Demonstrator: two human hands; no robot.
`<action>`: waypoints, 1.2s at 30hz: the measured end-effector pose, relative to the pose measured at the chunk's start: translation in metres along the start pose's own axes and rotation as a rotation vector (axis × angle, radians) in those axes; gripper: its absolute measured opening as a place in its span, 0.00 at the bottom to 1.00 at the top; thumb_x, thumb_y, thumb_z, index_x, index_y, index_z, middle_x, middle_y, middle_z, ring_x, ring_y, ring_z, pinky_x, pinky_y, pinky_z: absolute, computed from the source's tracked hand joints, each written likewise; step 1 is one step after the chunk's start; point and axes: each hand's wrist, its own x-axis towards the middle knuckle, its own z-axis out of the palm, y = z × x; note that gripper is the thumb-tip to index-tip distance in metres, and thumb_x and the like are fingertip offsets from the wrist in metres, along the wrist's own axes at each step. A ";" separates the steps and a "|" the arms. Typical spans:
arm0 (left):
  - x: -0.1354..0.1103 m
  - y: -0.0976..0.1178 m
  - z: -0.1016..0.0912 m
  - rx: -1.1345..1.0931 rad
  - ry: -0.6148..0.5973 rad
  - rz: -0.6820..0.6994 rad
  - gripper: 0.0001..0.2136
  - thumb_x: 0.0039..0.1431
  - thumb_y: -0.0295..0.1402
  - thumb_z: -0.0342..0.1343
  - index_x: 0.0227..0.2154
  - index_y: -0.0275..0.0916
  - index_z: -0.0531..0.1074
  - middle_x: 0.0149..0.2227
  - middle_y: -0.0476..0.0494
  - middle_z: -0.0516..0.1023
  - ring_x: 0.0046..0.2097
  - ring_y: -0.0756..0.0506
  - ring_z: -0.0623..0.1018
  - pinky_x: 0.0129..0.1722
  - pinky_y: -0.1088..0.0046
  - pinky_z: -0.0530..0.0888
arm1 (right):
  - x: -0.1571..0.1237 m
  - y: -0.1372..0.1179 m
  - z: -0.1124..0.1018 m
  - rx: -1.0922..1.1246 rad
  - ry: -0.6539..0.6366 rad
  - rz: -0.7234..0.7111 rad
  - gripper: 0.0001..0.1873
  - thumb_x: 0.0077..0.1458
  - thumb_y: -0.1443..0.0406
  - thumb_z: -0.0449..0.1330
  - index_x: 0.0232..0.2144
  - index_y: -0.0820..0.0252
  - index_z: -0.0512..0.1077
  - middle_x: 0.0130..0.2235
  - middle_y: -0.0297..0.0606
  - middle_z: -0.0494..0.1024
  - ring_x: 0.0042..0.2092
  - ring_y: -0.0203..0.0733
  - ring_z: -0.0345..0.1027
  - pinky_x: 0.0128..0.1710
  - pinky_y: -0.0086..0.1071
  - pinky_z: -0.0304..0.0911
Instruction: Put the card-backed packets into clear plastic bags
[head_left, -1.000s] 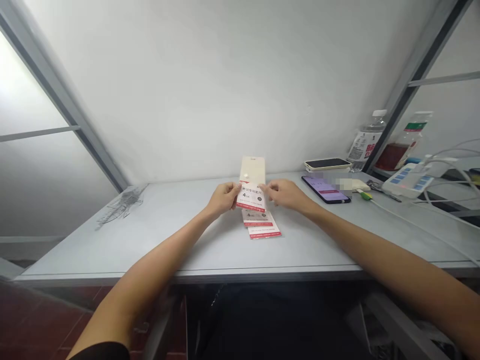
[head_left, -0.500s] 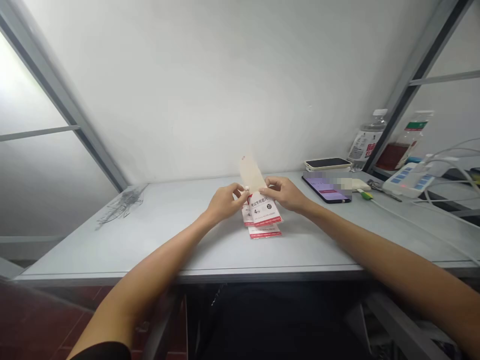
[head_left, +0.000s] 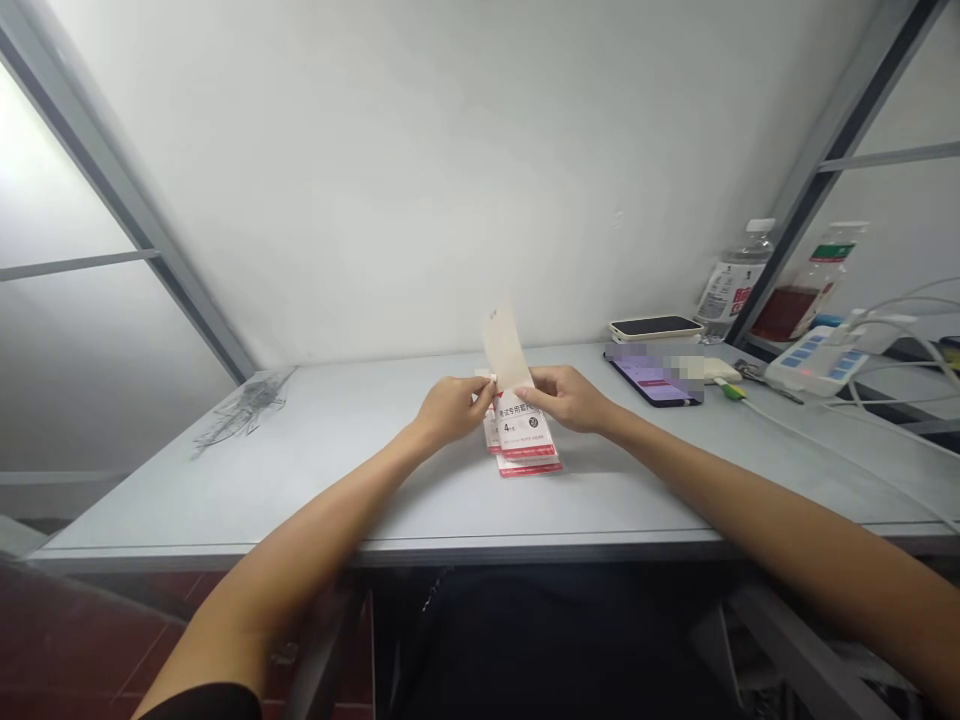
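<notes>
We work at a pale grey desk (head_left: 300, 490) set against a white sloping wall (head_left: 450, 180), with metal-framed frosted panes on both sides. The landmark is a small stack of white, red-edged packets printed in Chinese, which lies near the middle of the desk. The top packet (head_left: 521, 430) is lifted slightly off the lower one (head_left: 529, 469), and a narrow cream strip (head_left: 506, 345) stands tilted up out of its top edge.

Our left hand (head_left: 452, 411) is at the stack's left, its fingers drawn narrowly together in a pinch on the top packet's upper left corner. Our right hand (head_left: 564, 398) comes in from the right, its fingers closed around the base of the strip, where it meets the packet.

Right of the stack lie a phone with a purple screen (head_left: 652, 380) and a cream-cased phone (head_left: 656, 328). Farther right are two plastic bottles (head_left: 806, 300) and a white power strip (head_left: 814, 370) with cables. Left of the stack lies a tangle of thin grey wire (head_left: 244, 408).
</notes>
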 end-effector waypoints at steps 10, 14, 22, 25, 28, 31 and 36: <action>0.000 0.000 0.003 0.115 0.023 0.028 0.18 0.60 0.37 0.39 0.19 0.39 0.67 0.15 0.49 0.63 0.18 0.51 0.59 0.23 0.73 0.52 | -0.002 -0.004 0.002 -0.315 0.056 -0.030 0.16 0.53 0.57 0.51 0.23 0.62 0.71 0.23 0.34 0.72 0.26 0.36 0.64 0.25 0.28 0.58; -0.001 0.002 0.002 0.098 0.028 0.028 0.17 0.59 0.36 0.40 0.17 0.39 0.64 0.15 0.49 0.62 0.18 0.51 0.57 0.22 0.73 0.52 | -0.002 -0.007 0.004 -0.348 0.063 -0.033 0.14 0.53 0.59 0.51 0.25 0.61 0.72 0.24 0.35 0.72 0.29 0.38 0.65 0.27 0.29 0.59; -0.001 0.006 -0.005 -0.071 -0.057 -0.067 0.16 0.59 0.38 0.41 0.22 0.38 0.69 0.20 0.46 0.71 0.21 0.51 0.68 0.23 0.76 0.58 | -0.003 -0.008 0.005 -0.396 0.075 -0.063 0.14 0.52 0.61 0.50 0.25 0.62 0.73 0.24 0.35 0.73 0.29 0.39 0.65 0.28 0.28 0.58; 0.000 0.006 -0.008 -0.168 -0.111 -0.081 0.17 0.59 0.39 0.42 0.24 0.37 0.71 0.24 0.45 0.75 0.22 0.51 0.70 0.24 0.77 0.62 | -0.003 -0.008 0.005 -0.409 0.081 -0.073 0.14 0.52 0.61 0.50 0.25 0.62 0.73 0.24 0.36 0.73 0.30 0.39 0.65 0.28 0.28 0.58; 0.000 0.006 -0.010 -0.205 -0.104 -0.079 0.17 0.59 0.40 0.43 0.24 0.36 0.72 0.24 0.46 0.75 0.22 0.51 0.71 0.24 0.76 0.64 | -0.003 -0.008 0.005 -0.416 0.090 -0.087 0.13 0.51 0.62 0.51 0.25 0.61 0.73 0.24 0.35 0.74 0.29 0.39 0.65 0.28 0.29 0.58; 0.000 0.006 -0.012 -0.209 -0.039 -0.073 0.16 0.58 0.40 0.45 0.27 0.37 0.73 0.26 0.46 0.76 0.24 0.51 0.73 0.25 0.76 0.66 | -0.003 -0.010 0.008 -0.426 0.110 -0.103 0.12 0.51 0.63 0.51 0.25 0.61 0.73 0.25 0.35 0.74 0.29 0.39 0.65 0.28 0.29 0.58; 0.000 0.006 -0.015 -0.195 -0.016 -0.057 0.14 0.58 0.39 0.46 0.28 0.38 0.74 0.22 0.47 0.75 0.26 0.49 0.75 0.26 0.77 0.66 | -0.004 -0.014 0.014 -0.459 0.134 -0.157 0.12 0.52 0.65 0.50 0.26 0.60 0.73 0.26 0.35 0.74 0.29 0.38 0.65 0.30 0.29 0.59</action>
